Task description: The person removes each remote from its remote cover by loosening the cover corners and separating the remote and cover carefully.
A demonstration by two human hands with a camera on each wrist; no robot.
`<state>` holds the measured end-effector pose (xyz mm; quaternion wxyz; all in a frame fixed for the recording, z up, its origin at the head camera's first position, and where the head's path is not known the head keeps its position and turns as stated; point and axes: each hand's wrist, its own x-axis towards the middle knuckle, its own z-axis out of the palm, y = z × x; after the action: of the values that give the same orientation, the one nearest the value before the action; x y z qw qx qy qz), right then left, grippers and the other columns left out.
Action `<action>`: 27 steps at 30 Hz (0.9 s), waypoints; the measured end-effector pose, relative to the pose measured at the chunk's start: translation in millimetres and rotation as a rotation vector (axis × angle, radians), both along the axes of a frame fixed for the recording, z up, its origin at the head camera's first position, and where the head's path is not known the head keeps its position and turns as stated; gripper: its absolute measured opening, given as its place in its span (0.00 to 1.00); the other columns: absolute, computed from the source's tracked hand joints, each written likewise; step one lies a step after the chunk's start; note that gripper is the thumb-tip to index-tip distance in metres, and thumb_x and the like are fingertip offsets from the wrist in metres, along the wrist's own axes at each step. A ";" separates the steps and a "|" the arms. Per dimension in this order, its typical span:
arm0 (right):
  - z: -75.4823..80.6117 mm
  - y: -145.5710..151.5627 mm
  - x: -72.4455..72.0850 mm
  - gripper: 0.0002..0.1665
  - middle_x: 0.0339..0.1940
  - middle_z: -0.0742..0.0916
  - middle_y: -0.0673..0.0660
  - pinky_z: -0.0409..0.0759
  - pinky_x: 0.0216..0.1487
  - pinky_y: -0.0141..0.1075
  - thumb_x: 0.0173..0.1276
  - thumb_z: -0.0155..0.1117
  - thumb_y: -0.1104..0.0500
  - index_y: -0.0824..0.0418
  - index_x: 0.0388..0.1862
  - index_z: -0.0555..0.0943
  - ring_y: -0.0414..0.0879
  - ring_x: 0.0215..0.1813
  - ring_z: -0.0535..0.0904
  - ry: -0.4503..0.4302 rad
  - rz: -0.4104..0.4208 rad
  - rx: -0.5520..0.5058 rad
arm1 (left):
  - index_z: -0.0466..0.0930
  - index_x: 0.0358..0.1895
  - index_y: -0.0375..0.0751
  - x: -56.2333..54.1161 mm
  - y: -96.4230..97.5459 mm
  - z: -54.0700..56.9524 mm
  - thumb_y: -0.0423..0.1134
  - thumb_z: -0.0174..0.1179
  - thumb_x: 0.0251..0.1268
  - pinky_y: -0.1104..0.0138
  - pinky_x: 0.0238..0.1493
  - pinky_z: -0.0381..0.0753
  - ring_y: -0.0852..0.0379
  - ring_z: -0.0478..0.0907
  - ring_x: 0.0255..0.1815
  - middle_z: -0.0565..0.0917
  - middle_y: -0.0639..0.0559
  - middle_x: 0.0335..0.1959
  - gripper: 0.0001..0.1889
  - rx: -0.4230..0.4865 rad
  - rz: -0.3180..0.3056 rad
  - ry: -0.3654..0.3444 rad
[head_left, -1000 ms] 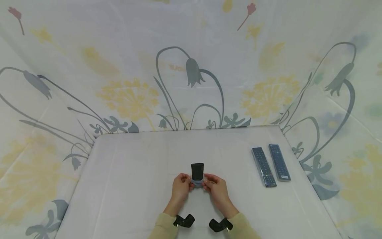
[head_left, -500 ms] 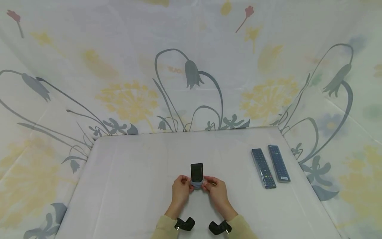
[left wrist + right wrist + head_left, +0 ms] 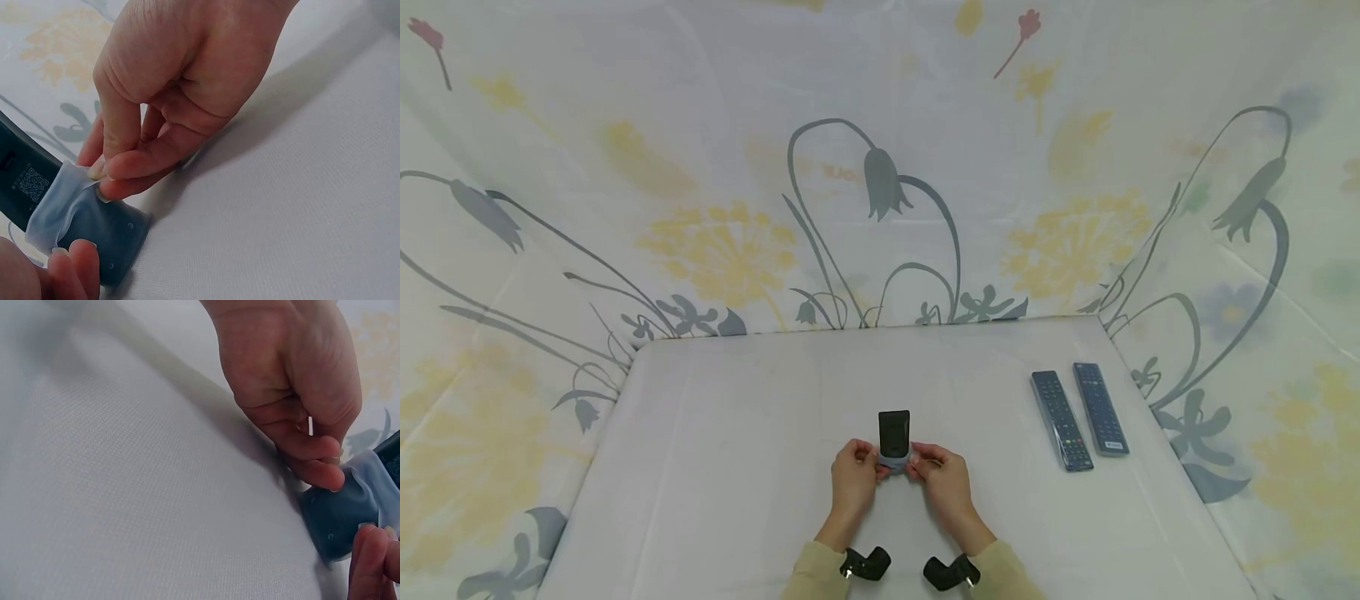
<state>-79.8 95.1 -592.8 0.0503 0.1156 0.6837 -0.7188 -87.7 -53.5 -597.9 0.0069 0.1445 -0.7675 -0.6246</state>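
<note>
A dark, narrow device (image 3: 894, 432), which looks like a remote control, stands tilted up between both hands at the middle front of the table. In the left wrist view its back carries a printed square code, and its lower end is on the cloth. A translucent bluish sleeve (image 3: 53, 203) wraps that lower part, wrinkled and bunched. My left hand (image 3: 853, 479) pinches the sleeve's edge on the left side between thumb and fingers. On the opposite side my right hand (image 3: 946, 483) pinches the sleeve too; its fingertips (image 3: 328, 478) are at the sleeve's rim.
Two dark remote controls, one nearer (image 3: 1063, 421) and one at the outer right (image 3: 1101, 408), lie side by side on the white tabletop (image 3: 737, 433). Floral cloth walls (image 3: 880, 250) enclose the back and both sides. Each wrist wears a black camera mount (image 3: 867, 564).
</note>
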 end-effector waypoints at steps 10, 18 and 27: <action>-4.9 1.1 -0.8 0.14 0.34 0.87 0.61 0.81 0.34 0.29 0.67 0.62 0.74 0.79 0.51 0.80 0.43 0.32 0.85 0.003 0.010 0.081 | 0.78 0.31 0.34 -0.5 -1.1 -0.3 0.24 0.61 0.65 0.70 0.19 0.77 0.57 0.80 0.16 0.79 0.50 0.19 0.05 -0.085 -0.010 0.029; -5.1 0.9 -0.3 0.14 0.35 0.88 0.62 0.81 0.34 0.29 0.65 0.64 0.74 0.79 0.49 0.81 0.42 0.32 0.85 0.030 0.016 0.121 | 0.78 0.30 0.36 -0.1 -1.9 1.0 0.24 0.61 0.65 0.70 0.18 0.75 0.61 0.78 0.15 0.79 0.51 0.18 0.06 -0.161 -0.025 0.063; -5.0 0.9 1.6 0.12 0.34 0.89 0.62 0.81 0.33 0.28 0.64 0.65 0.73 0.74 0.46 0.84 0.43 0.31 0.86 0.071 0.006 0.202 | 0.77 0.29 0.40 1.0 -2.1 2.1 0.25 0.62 0.64 0.69 0.19 0.73 0.66 0.76 0.14 0.77 0.56 0.17 0.08 -0.333 -0.065 0.110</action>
<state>-78.2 96.1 -597.8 0.0163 0.0927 0.7544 -0.6496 -86.7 -55.5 -595.8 0.0524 0.0819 -0.8630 -0.4957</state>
